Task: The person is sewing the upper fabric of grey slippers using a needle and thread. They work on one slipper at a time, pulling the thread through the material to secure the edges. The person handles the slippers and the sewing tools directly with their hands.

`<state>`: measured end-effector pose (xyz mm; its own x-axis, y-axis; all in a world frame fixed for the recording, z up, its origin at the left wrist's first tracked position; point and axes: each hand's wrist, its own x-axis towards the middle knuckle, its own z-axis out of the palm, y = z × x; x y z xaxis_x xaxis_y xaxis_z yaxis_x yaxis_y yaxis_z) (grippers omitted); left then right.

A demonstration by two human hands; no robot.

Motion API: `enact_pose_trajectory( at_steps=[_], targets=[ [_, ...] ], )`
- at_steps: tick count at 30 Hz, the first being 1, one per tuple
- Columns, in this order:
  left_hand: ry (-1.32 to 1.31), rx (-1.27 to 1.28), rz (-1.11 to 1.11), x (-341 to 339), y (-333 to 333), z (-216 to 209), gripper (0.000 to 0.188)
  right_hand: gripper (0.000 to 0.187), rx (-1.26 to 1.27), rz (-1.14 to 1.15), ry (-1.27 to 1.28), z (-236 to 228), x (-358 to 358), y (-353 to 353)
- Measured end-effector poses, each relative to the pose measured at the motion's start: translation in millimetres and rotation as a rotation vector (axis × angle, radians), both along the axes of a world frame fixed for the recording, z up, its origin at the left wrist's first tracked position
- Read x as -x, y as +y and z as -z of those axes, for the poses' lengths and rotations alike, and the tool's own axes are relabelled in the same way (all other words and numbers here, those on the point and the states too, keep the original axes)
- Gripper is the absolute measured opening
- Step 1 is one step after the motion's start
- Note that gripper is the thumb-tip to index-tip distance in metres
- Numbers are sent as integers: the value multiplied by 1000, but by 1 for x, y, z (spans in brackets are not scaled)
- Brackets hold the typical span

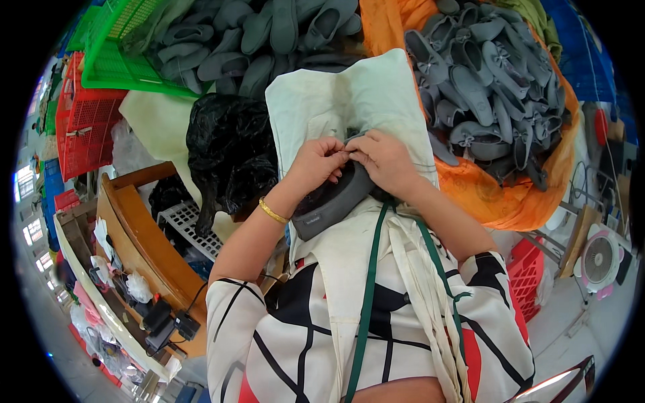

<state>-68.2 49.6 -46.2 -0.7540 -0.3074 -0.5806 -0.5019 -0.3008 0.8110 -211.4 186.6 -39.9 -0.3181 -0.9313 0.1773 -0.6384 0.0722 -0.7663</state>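
Observation:
A grey slip-on shoe (330, 213) lies on the pale cloth (376, 87) over my lap, its heel end toward me. My left hand (313, 164) and my right hand (384, 161) meet over the shoe's far end, fingertips pinched together. Whatever is between the fingertips is too small to make out. The right hand rests against the shoe's side and covers part of its front. On my left wrist is a gold bangle (274, 211). Green ribbon (371, 295) and cream cloth strips (430, 302) hang down my front, close to the shoe.
Ahead, a green crate (107, 60) stands by piled grey shoes (255, 40). An orange sack (484, 201) at right holds more shoes with bows. Left are a black plastic bag (232, 148), a red crate (84, 121) and a wooden table (148, 235). A fan (601, 258) stands far right.

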Motion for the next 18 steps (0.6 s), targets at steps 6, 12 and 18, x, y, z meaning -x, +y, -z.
enact_pose_trajectory(
  at_steps=[6,12,18],
  targets=[
    [-7,232,44,-3,3,-3,12,7,88,330,-860,7,19,17],
    [47,302,24,-2,5,-6,12,10,402,704,-1622,34,164,151],
    [31,301,91,6,-1,-8,11,11,217,1328,-158,53,279,381]
  ],
)
